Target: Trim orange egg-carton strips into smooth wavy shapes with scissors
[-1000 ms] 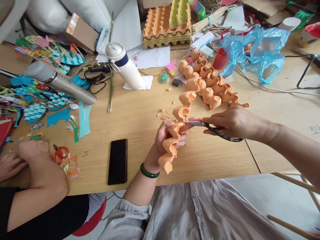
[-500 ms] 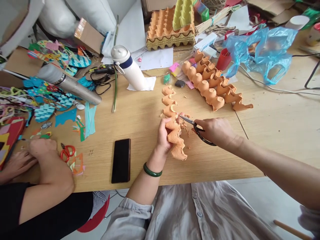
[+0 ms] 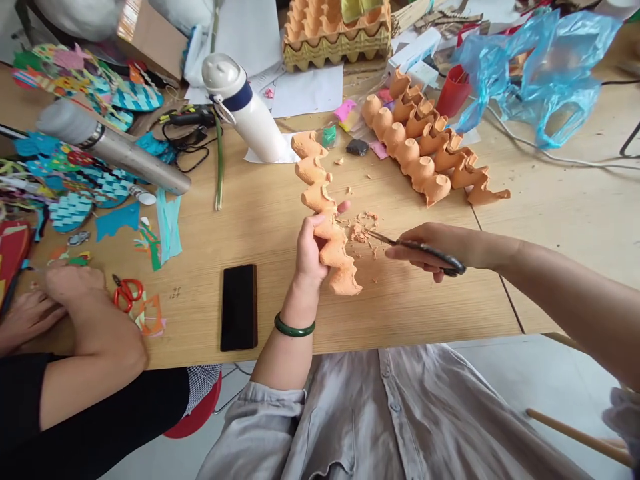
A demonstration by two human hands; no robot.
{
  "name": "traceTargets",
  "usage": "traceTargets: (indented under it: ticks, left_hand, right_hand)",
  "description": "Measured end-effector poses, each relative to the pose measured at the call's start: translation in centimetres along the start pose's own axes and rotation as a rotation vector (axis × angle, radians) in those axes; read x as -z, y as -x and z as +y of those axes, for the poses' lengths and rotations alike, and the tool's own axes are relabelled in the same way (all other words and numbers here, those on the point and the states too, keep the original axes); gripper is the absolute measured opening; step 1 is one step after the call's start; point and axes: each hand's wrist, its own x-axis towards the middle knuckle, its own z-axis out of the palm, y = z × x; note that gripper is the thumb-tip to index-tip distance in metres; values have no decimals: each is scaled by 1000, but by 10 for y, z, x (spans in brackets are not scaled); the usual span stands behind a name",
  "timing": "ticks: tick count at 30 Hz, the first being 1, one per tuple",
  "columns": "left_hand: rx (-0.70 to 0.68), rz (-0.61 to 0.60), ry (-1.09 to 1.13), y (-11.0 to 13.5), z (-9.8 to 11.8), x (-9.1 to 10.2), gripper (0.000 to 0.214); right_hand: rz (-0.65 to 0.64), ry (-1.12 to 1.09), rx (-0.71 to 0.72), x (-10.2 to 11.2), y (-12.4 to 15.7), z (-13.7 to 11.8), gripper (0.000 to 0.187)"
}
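A scalloped strip of orange egg carton (image 3: pixel 334 248) is gripped near its middle by my left hand (image 3: pixel 311 250), which wears a green bangle. The strip slants above the table, its far end near the white bottle. My right hand (image 3: pixel 425 245) is closed around black-handled scissors (image 3: pixel 443 258), their blades pointing left and apart from the strip. Under the blade tips lies a small heap of orange carton scraps (image 3: pixel 361 230). Farther back right rest more orange egg carton pieces (image 3: pixel 420 175), one with rounded cups upward.
A phone (image 3: pixel 239 307) lies left of my left arm. Behind stand a white bottle (image 3: pixel 255 120), stacked egg trays (image 3: pixel 335 43), a red cup (image 3: pixel 453 92) and a blue plastic bag (image 3: pixel 530 80). At left, a co-worker's hands (image 3: pixel 75 287) rest near red scissors (image 3: pixel 127 293).
The scissors have come away from the strip and moved right, turning in my right hand. My left hand has shifted left with the strip. The view has tilted slightly.
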Motion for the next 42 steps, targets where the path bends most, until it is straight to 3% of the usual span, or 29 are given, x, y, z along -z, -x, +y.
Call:
traceTargets:
  ticks: [3,9,12,19,23,25,30,35,42]
  left_hand:
    - [31,-38,-26,0,10,6,38]
    - [79,-81,-12,4,13,6,43]
    - [95,-106,-25,5,10,3,46]
    - [12,-83,-55,4,4,1,45]
    - [-130,-16,-83,2,-1,2,43]
    - [-161,-8,-86,2,-3,1,45]
    - [-257,-4,-135,5,-8,-4,49]
    - [-414,34,-233,7,-11,-5,49]
    - [-634,-17,-287,12,-19,-5,47]
  right_hand:
    - [-25,196,15,8,4,4,56]
    - [-375,323,-29,10,7,19,54]
    - [-396,349,-45,11,0,20,54]
    - [-116,164,31,21,-11,7,58]
    - [194,12,189,5,-14,9,48]
    - [274,-112,264,-10,-18,10,50]
    - [296,-345,379,-40,-21,7,55]
    - [225,-315,338,-48,-2,-3,50]
    - [253,-290,320,-55,17,-21,55]
